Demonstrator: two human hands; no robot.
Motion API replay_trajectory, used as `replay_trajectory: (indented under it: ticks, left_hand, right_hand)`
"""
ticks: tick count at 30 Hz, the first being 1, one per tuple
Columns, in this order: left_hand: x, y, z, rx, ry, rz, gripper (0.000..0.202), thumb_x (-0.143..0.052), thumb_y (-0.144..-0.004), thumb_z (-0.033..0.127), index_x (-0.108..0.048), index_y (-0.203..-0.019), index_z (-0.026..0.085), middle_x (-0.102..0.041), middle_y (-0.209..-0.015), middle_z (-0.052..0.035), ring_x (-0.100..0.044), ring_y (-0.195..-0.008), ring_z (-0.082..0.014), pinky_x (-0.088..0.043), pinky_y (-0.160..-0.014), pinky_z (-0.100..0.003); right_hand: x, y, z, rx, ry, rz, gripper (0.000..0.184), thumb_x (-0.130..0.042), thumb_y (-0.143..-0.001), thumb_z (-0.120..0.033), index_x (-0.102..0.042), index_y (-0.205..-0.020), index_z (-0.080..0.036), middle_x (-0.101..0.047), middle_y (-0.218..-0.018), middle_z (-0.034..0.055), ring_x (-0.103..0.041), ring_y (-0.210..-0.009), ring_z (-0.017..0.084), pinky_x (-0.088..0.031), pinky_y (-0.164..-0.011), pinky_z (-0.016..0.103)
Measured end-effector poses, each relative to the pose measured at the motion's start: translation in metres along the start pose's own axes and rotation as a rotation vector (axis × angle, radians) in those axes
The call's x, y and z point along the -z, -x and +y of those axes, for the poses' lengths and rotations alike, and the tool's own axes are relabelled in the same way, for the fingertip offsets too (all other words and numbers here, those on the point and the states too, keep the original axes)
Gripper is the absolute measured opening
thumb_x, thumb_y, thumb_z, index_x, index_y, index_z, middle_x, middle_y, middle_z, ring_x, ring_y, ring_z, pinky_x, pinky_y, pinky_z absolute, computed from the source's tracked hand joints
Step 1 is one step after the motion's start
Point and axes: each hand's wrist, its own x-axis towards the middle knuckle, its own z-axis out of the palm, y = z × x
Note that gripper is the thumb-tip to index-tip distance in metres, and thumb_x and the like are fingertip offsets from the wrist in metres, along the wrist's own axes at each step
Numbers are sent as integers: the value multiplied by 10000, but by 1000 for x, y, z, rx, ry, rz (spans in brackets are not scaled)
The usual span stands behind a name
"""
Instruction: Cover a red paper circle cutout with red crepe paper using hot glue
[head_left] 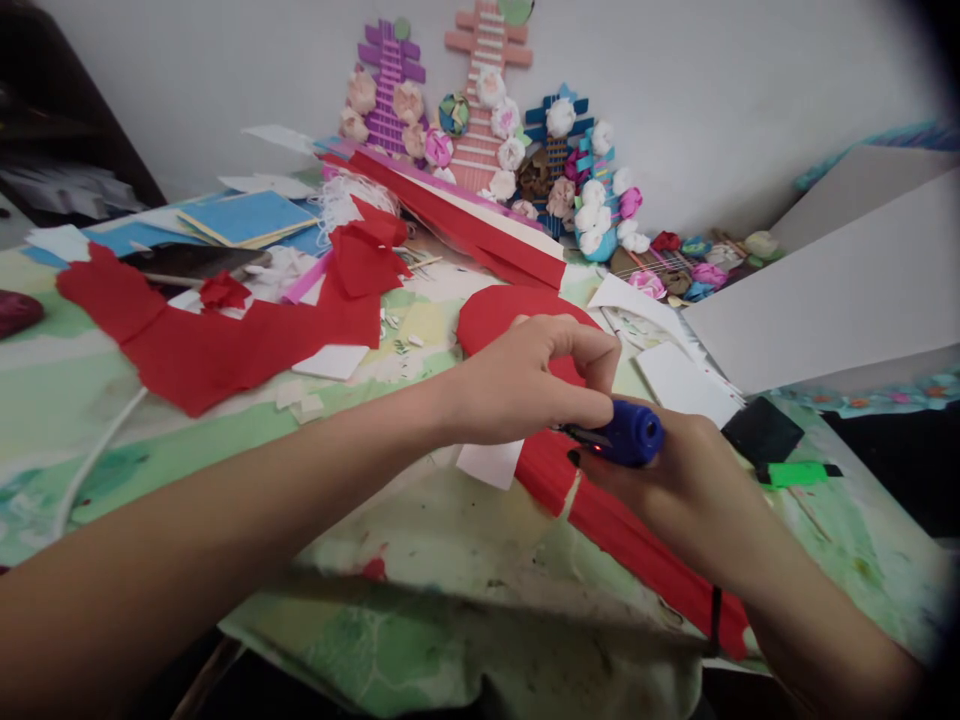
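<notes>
My right hand [675,480] is wrapped round a blue glue gun [626,435], its round back end turned toward me and a small red light glowing on its side. My left hand [540,380] is closed, thumb and index finger pressed together against or just beside the gun. What that pinch holds, if anything, is hidden. Beneath both hands lies a red paper-covered shape [495,310], with a rounded far end and a long red strip [645,550] running toward the lower right. A white paper piece [491,463] sticks out below my left wrist.
Cut red paper [217,350] and blue sheets [247,218] lie at the left. Decorated guitar shapes [487,120] with paper flowers lean on the wall. At right are a big white board [840,280], a black square [763,432] and a green marker [799,474].
</notes>
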Motion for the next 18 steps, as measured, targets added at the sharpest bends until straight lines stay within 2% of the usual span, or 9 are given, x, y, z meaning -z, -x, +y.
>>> replay_trajectory:
  ticks: [4,8,14,18]
  left_hand:
    - [-5,-10,-5,26,-24,-6,105,-567,-644,121,-529,-560,172,-566,-701,35,-533,-775,-143,-412,-896,-382]
    - [-10,-10,-4,38,50,-58,104,-563,-650,124,-516,-567,165,-553,-697,36,-525,-741,-128,-420,-880,-367]
    - [-15,-3,-1,42,144,-102,140,-548,-649,112,-471,-548,170,-511,-667,34,-503,-722,-121,-432,-768,-288]
    - [-8,-3,5,42,186,-72,123,-531,-640,105,-471,-559,175,-496,-643,37,-486,-673,-112,-424,-666,-254]
  right_hand:
    - [2,-1,9,-40,41,-11,33,-558,-746,-193,-549,-716,-185,-565,-596,-24,-464,-513,116,-355,-479,232]
    - [6,6,9,-93,4,-81,38,-561,-761,-221,-571,-749,-187,-589,-632,-24,-503,-548,126,-369,-487,229]
    - [11,16,3,-115,-82,-179,43,-546,-772,-214,-573,-753,-186,-618,-679,-15,-534,-582,129,-388,-494,220]
    - [10,9,-1,-88,-39,-105,47,-561,-761,-226,-566,-738,-186,-594,-639,-21,-497,-541,120,-367,-481,226]
